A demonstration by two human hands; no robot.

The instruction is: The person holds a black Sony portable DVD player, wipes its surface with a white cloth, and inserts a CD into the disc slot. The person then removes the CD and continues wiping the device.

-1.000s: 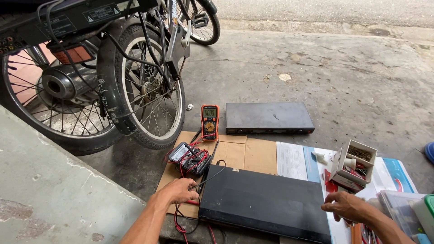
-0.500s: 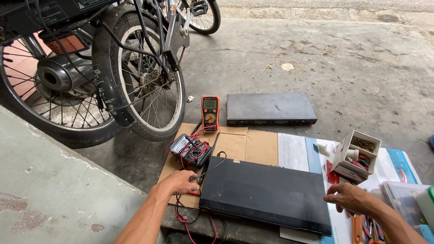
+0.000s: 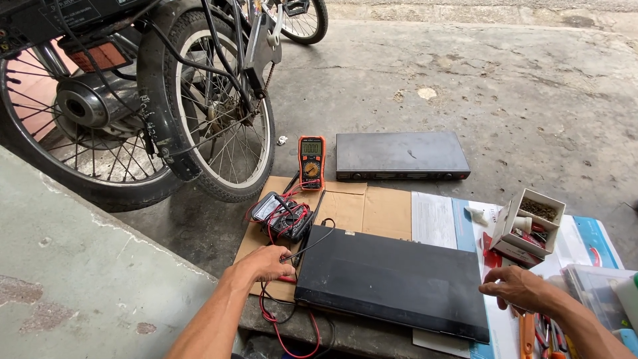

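A flat black electronics box (image 3: 392, 279) lies on brown cardboard (image 3: 345, 206) in front of me. My left hand (image 3: 266, 262) rests at the box's left end, fingers curled on red and black test leads (image 3: 286, 319). My right hand (image 3: 515, 289) hovers at the box's right edge with fingers bent, holding nothing that I can see. A dark meter (image 3: 282, 214) wrapped in leads sits just beyond my left hand.
An orange multimeter (image 3: 311, 161) and a second black box (image 3: 401, 156) lie on the concrete farther off. Motorbike wheels (image 3: 219, 113) stand at the left. A small open cardboard box of parts (image 3: 528, 223), papers and tools (image 3: 538, 332) sit at the right.
The view has shifted slightly downward. My left hand has closed onto the leads at the box's left end, and my right hand has stayed by the right edge.
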